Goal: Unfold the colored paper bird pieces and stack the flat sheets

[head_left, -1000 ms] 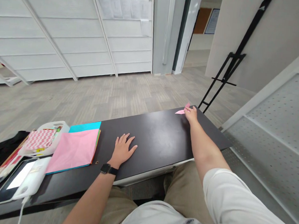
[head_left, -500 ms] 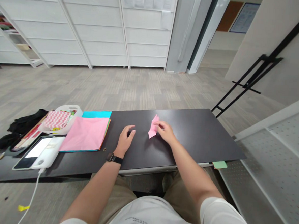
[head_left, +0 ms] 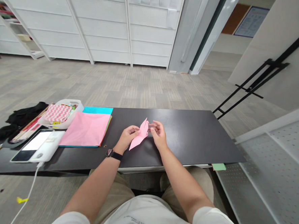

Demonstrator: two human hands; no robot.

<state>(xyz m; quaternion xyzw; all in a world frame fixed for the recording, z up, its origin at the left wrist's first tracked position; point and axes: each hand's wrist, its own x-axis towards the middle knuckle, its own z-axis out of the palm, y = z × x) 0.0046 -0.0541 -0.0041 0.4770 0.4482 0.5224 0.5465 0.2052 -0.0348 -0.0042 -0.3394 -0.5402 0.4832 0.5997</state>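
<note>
A pink origami crane (head_left: 139, 135) is held above the dark table, slightly tilted, its pointed paper wings spread. My left hand (head_left: 128, 136) grips its left side between thumb and fingers. At the crane's right edge, my right hand (head_left: 158, 134) has its thumb and fingertips curled together on a small folded part; the exact contact is too small to make out. A black watch (head_left: 113, 154) sits on my left wrist.
Left on the table (head_left: 188, 138) lies a stack of coloured paper (head_left: 87, 130), pink on top. Near it are a white basket (head_left: 76, 112), a phone (head_left: 26, 151), a white device (head_left: 47, 146) with a cable, and black cloth (head_left: 25, 113). A green paper (head_left: 219, 167) shows under the front edge.
My right hand has brought the crane from the table's far right corner toward the middle. My left hand has lifted from the tabletop and taken hold of it.
</note>
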